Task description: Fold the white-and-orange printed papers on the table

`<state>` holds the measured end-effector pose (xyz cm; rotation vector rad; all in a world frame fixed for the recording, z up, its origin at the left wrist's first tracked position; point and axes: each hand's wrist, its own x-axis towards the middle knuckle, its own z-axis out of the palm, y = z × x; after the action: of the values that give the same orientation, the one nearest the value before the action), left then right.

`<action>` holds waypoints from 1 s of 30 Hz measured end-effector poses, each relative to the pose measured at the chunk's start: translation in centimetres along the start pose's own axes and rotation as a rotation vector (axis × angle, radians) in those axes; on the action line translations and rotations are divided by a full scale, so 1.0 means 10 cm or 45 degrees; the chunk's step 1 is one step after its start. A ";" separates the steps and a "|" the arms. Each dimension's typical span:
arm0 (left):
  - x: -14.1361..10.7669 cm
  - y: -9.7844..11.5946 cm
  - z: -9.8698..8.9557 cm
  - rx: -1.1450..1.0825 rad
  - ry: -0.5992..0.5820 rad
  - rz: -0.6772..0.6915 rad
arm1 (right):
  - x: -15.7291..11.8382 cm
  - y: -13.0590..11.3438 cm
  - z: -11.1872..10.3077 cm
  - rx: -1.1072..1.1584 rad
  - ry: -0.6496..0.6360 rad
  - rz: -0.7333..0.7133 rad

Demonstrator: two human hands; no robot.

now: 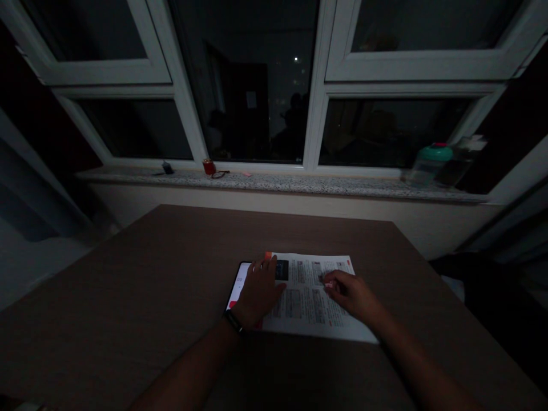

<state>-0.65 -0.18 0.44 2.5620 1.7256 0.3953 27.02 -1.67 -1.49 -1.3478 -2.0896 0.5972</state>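
A printed sheet or booklet (308,322) with text and small pictures lies flat on the brown table (184,257). My left hand (260,288) rests flat over its left edge, fingers stretched out, with a dark band on the wrist. Beside and partly under that hand, a phone (238,285) shows a lit white screen with a red mark. Over the right part of the page, my right hand (346,291) has its fingers curled and pinched around something small and pinkish, too dim to make out.
Beyond the table, a speckled windowsill (278,182) holds a small dark bottle (167,168), a red jar (209,166), and a large container with a teal top (434,154) at the right. Dark windows stand behind.
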 end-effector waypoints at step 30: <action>-0.02 0.13 -0.26 -0.371 0.294 0.153 | -0.01 -0.05 -0.05 -0.034 0.062 -0.121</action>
<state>-0.17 -1.15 3.15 2.4907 1.4443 0.9066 27.10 -1.94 -0.86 -1.2566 -2.1156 0.4934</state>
